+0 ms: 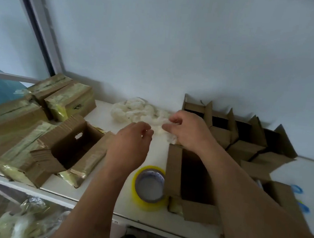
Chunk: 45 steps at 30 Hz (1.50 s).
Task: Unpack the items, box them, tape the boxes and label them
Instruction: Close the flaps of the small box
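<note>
Both hands are working at the white wrapping [134, 110] lying at twelve o'clock on the tabletop [155, 147]. The right hand [187, 130] is pinching its edge with curled fingers; the left hand [130, 143] is hovering, fingers loosely curled, holding nothing. An open box [191, 172] is sitting at three o'clock beside the tape roll [149, 188].

A heap of white crumpled wrapping [134, 111] lies on the table by the wall. Taped brown boxes [17, 124] are stacked at the left, one of them open [73, 145]. Open empty boxes [237, 134] stand at the right, the nearest [193, 174] beside a yellow tape roll [149, 187] lying flat.
</note>
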Each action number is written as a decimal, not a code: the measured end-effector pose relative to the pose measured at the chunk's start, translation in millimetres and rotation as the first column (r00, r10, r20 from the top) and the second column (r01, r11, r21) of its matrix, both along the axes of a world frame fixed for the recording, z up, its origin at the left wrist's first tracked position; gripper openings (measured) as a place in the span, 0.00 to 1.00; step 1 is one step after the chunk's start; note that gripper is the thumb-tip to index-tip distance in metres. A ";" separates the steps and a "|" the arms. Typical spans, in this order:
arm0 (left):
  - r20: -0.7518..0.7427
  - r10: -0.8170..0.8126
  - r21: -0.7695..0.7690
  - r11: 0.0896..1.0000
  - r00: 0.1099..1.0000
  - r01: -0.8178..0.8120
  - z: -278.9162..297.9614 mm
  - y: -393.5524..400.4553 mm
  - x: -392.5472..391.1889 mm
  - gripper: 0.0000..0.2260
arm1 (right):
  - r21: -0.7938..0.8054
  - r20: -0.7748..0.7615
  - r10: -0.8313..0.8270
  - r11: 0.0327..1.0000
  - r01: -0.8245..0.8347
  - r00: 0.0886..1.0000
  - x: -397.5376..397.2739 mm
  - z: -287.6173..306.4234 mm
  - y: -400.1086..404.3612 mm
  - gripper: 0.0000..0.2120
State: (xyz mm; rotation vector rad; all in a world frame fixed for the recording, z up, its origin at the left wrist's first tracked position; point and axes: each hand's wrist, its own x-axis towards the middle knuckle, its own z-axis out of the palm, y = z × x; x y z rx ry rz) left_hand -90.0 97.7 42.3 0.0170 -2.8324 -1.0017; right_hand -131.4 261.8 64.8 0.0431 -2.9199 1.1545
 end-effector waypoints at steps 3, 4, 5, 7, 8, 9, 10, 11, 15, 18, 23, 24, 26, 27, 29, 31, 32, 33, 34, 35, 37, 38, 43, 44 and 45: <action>-0.056 -0.109 0.098 0.989 0.992 0.115 8.1 24.9 7.8 0.08 | -0.022 -0.036 -0.107 0.994 0.106 0.994 38.7 20.1 42.9 0.10; -0.064 -0.160 0.115 0.979 0.985 0.167 10.0 35.3 11.7 0.07 | -0.023 -0.040 -0.139 0.990 0.138 0.989 52.9 24.9 58.1 0.10; -0.069 -0.209 0.119 0.969 0.975 0.216 11.6 47.2 16.5 0.07 | -0.029 -0.040 -0.176 0.984 0.175 0.984 67.9 28.2 73.6 0.09; -0.071 -0.306 0.082 0.947 0.949 0.311 14.5 73.2 28.2 0.09 | -0.039 -0.026 -0.263 0.964 0.261 0.965 98.6 30.6 103.9 0.09; -0.070 -0.350 0.050 0.934 0.934 0.354 14.9 86.9 34.0 0.10 | -0.036 -0.016 -0.311 0.950 0.310 0.950 113.6 29.4 118.3 0.09; -0.067 -0.395 0.017 0.918 0.916 0.397 14.5 101.0 39.9 0.10 | -0.033 -0.012 -0.358 0.933 0.357 0.934 127.9 27.1 131.7 0.10; -0.053 -0.445 -0.006 0.896 0.894 0.445 13.1 115.1 46.0 0.11 | -0.027 -0.012 -0.403 0.915 0.403 0.915 140.9 23.2 144.4 0.11; -0.040 -0.487 -0.016 0.873 0.872 0.487 11.1 128.5 51.7 0.12 | -0.016 -0.008 -0.443 0.896 0.443 0.897 152.3 18.4 156.5 0.11; 0.030 -0.634 -0.145 0.762 0.773 0.631 -4.5 173.2 68.2 0.18 | 0.115 0.021 -0.557 0.826 0.551 0.830 178.4 -2.6 191.0 0.13; 0.095 -0.654 -0.227 0.719 0.750 0.656 -15.9 191.7 75.4 0.19 | 0.194 0.026 -0.602 0.786 0.587 0.798 185.6 -17.0 202.6 0.14; 0.151 -0.684 -0.288 0.660 0.713 0.694 -31.1 207.6 77.4 0.19 | 0.251 0.026 -0.608 0.772 0.583 0.794 189.3 -32.3 205.0 0.13; 0.162 -0.692 -0.300 0.645 0.703 0.703 -33.3 209.2 76.6 0.19 | 0.265 0.028 -0.605 0.772 0.578 0.796 189.0 -34.5 204.3 0.11; 0.159 -0.704 -0.301 0.633 0.692 0.713 -35.7 212.1 76.1 0.20 | 0.289 0.013 -0.593 0.773 0.565 0.805 187.9 -41.2 203.7 0.08; 0.158 -0.705 -0.295 0.635 0.691 0.714 -36.3 213.3 75.8 0.20 | 0.307 -0.007 -0.585 0.771 0.558 0.811 187.2 -45.3 203.9 0.08; 0.151 -0.708 -0.288 0.636 0.690 0.716 -36.0 215.6 75.7 0.20 | 0.367 -0.055 -0.570 0.752 0.547 0.820 185.7 -52.9 205.5 0.09; 0.137 -0.710 -0.293 0.637 0.691 0.713 -35.5 217.1 76.0 0.21 | 0.437 -0.073 -0.558 0.727 0.530 0.826 184.0 -57.4 205.8 0.10; 0.137 -0.707 -0.298 0.639 0.694 0.709 -35.3 217.5 76.1 0.21 | 0.440 -0.074 -0.564 0.722 0.534 0.823 183.2 -57.2 205.4 0.10; 0.137 -0.704 -0.300 0.641 0.697 0.706 -35.0 217.7 76.2 0.21 | 0.431 -0.077 -0.565 0.724 0.538 0.821 182.4 -56.9 205.2 0.10; 0.135 -0.703 -0.300 0.643 0.698 0.705 -35.2 217.8 75.8 0.21 | 0.425 -0.086 -0.558 0.728 0.537 0.825 181.9 -55.6 204.0 0.10; 0.133 -0.702 -0.299 0.645 0.700 0.703 -35.5 217.5 75.5 0.21 | 0.428 -0.094 -0.542 0.735 0.525 0.835 181.7 -54.9 202.7 0.10; 0.132 -0.700 -0.298 0.647 0.702 0.702 -35.9 216.8 74.8 0.21 | 0.442 -0.099 -0.504 0.750 0.492 0.858 181.1 -54.8 201.3 0.09; 0.132 -0.700 -0.300 0.647 0.702 0.701 -36.3 216.2 74.2 0.21 | 0.458 -0.096 -0.490 0.751 0.475 0.866 180.7 -54.4 201.1 0.09; 0.130 -0.704 -0.308 0.641 0.699 0.703 -34.3 214.9 74.6 0.21 | 0.414 -0.018 -0.489 0.791 0.451 0.872 177.9 -49.6 204.3 0.13; 0.131 -0.702 -0.314 0.640 0.699 0.701 -34.2 215.1 75.0 0.20 | 0.360 0.030 -0.484 0.822 0.442 0.875 178.2 -47.2 205.7 0.14; 0.130 -0.702 -0.318 0.639 0.700 0.700 -34.1 215.4 75.1 0.20 | 0.312 0.082 -0.470 0.849 0.426 0.879 178.6 -45.2 207.2 0.15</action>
